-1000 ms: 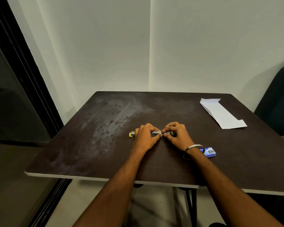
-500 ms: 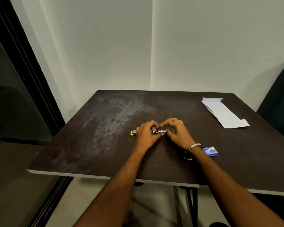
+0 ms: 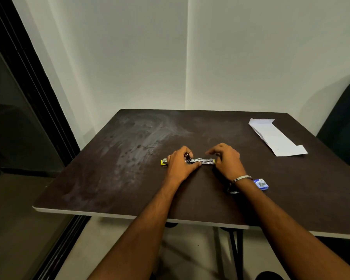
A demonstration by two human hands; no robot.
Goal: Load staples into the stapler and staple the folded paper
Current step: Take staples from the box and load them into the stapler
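Right hand (image 3: 227,160) has lifted its loosened fingers off the stapler (image 3: 200,161), left hand (image 3: 180,163) still pinning it: staples probably seated.

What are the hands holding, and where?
The left hand pins the opened stapler near its hinge. The right hand holds nothing, fingers spread.

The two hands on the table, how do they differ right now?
The left hand is clamped on the stapler, pinning it down; the right hand hovers at its far end, fingers loosely curled, gripping nothing visible. Only the right wrist wears a bracelet. Both are above the table.
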